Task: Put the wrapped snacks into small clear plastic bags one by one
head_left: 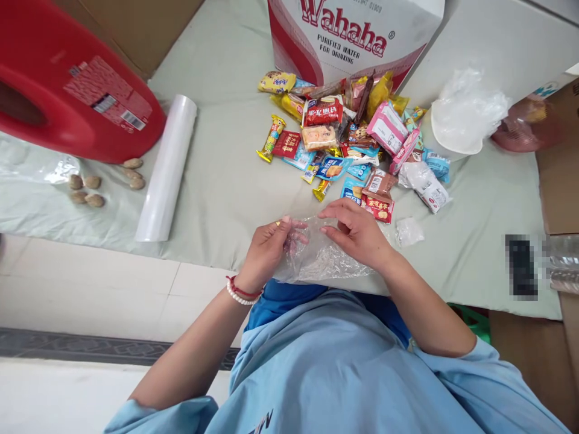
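Observation:
A clear plastic bag [316, 253] lies crumpled at the table's front edge, close to my body. My left hand [275, 241] grips the bag's left side, thumb on top and fingertips showing through the film. Over the bag's right part is my right hand [350, 232], thumb and forefinger apart, with nothing visible between them. Just beyond it sits a heap of wrapped snacks, with a red packet [379, 209] and a brown packet [379, 184] nearest. A small crumpled piece of clear plastic [409, 232] rests right of my right wrist.
A roll of plastic bags [167, 169] lies left, beside several nuts [94, 199] and a large red jug [85, 78]. Behind the snacks stands a Wahaba-type carton lettered "Wahaha" [353, 42]. At right are a white tub [452, 135] holding plastic and a blurred dark object [521, 267].

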The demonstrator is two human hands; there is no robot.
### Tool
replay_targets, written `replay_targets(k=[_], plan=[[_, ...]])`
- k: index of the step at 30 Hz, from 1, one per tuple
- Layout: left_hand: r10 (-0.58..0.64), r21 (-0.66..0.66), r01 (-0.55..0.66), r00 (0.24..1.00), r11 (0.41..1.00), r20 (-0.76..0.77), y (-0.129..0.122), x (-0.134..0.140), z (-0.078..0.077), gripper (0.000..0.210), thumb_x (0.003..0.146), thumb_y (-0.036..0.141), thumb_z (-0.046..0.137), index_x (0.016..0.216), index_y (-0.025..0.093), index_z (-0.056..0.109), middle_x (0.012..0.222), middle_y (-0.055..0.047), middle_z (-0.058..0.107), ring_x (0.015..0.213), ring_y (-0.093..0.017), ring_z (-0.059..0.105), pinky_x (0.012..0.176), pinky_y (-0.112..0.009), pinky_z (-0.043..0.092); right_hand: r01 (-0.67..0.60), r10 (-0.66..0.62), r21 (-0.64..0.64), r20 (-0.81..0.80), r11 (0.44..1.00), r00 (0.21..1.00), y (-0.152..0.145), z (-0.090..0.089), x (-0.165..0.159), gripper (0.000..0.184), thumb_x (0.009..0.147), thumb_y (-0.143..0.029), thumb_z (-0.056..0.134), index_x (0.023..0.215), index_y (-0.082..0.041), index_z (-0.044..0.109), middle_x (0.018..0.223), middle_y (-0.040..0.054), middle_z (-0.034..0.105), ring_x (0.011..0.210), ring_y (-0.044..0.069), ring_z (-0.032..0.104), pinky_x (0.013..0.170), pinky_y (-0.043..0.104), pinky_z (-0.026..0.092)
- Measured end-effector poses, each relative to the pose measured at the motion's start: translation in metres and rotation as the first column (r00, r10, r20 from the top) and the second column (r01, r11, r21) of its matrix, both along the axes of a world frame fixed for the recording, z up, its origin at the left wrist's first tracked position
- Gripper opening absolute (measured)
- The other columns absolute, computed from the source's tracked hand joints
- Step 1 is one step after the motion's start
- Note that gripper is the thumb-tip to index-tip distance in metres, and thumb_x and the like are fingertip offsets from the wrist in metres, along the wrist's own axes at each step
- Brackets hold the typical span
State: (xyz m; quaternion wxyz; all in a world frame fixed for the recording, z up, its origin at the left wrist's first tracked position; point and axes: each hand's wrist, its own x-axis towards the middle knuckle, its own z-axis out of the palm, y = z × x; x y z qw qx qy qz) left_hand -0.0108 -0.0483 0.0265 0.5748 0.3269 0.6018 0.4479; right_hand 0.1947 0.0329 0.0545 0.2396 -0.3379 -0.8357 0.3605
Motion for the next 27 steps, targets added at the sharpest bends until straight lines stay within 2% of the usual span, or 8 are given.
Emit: replay_targets(k=[4,8,12,14,16,18,24,27], plan=[[-0.021,0.009,0.021,0.998,1.0,0.051,-0.001,0.001,0.003,0.055,0.088,0.071,0.062,0.086,0.019,0.077,0.072,-0.005,0.071,0.058,-0.016,0.048,0.056,-0.031,0.035,0.005,-0.005,-0.039,-0.011,0.999,1.0,-0.004,-0.007,-0.01,0.037,0.098,-0.028,0.065,0.134,-0.024,0.064,0.133,0.0116,0.059,0.081,0.014,0.061,0.073,0.03,0.054],[-0.009,-0.016,0.01,0.997,1.0,0.074,-0.003,0.002,0.003,0.055,0.087,0.073,0.062,0.083,0.02,0.077,0.072,-0.006,0.071,0.056,-0.016,0.048,0.056,-0.032,0.034,0.002,-0.003,-0.036,-0.026,0.999,1.0,-0.005,-0.007,-0.016,0.028,0.1,-0.03,0.062,0.128,-0.024,0.066,0.129,0.0108,0.061,0.083,0.015,0.062,0.07,0.029,0.054],[-0.025,0.013,0.023,0.991,1.0,0.135,-0.005,0.002,0.001,0.055,0.089,0.07,0.058,0.085,0.019,0.077,0.077,-0.008,0.074,0.055,-0.015,0.051,0.054,-0.032,0.032,-0.018,0.018,-0.044,-0.01,0.999,1.0,-0.008,-0.007,-0.02,0.035,0.101,-0.032,0.062,0.136,-0.024,0.061,0.137,0.0123,0.059,0.084,0.015,0.063,0.072,0.03,0.055],[-0.031,0.022,0.028,0.98,0.999,0.196,-0.006,0.003,0.001,0.054,0.09,0.067,0.056,0.087,0.018,0.077,0.078,-0.009,0.075,0.056,-0.016,0.053,0.054,-0.032,0.033,-0.014,0.012,-0.056,-0.029,0.998,1.0,-0.008,-0.008,-0.022,0.027,0.101,-0.027,0.061,0.127,-0.023,0.065,0.127,0.0107,0.064,0.087,0.017,0.064,0.076,0.031,0.055],[-0.024,0.025,0.018,0.971,1.0,0.236,-0.006,0.004,0.002,0.048,0.089,0.062,0.06,0.088,0.017,0.077,0.079,-0.008,0.075,0.058,-0.016,0.053,0.054,-0.031,0.032,-0.005,0.002,-0.06,-0.059,0.998,0.998,-0.008,-0.009,-0.023,0.014,0.1,-0.023,0.06,0.11,-0.022,0.07,0.109,0.0077,0.068,0.091,0.018,0.066,0.081,0.032,0.054],[-0.013,0.033,0.005,0.97,0.999,0.241,-0.006,0.005,0.004,0.042,0.088,0.058,0.063,0.089,0.018,0.076,0.08,-0.008,0.076,0.058,-0.015,0.051,0.054,-0.03,0.032,0.001,-0.006,-0.068,-0.066,0.998,0.998,-0.009,-0.01,-0.024,0.012,0.1,-0.021,0.059,0.099,-0.021,0.071,0.098,0.0057,0.069,0.092,0.019,0.066,0.083,0.032,0.053],[0.033,-0.018,-0.03,0.986,0.999,0.161,-0.006,0.005,0.005,0.034,0.077,0.052,0.078,0.081,0.018,0.073,0.072,-0.004,0.073,0.052,-0.012,0.048,0.052,-0.028,0.032,0.038,-0.041,-0.05,-0.051,0.998,0.998,-0.011,-0.011,-0.024,0.012,0.099,-0.023,0.058,0.097,-0.021,0.07,0.095,0.0046,0.068,0.087,0.018,0.064,0.08,0.031,0.05],[0.04,-0.038,-0.034,0.986,0.999,0.159,-0.007,0.004,0.005,0.034,0.076,0.051,0.078,0.083,0.018,0.074,0.072,-0.004,0.073,0.051,-0.012,0.049,0.05,-0.027,0.031,0.062,-0.064,-0.035,-0.049,0.997,0.997,-0.013,-0.011,-0.022,0.012,0.101,-0.027,0.059,0.098,-0.021,0.07,0.095,0.0048,0.067,0.082,0.017,0.062,0.077,0.03,0.05]])
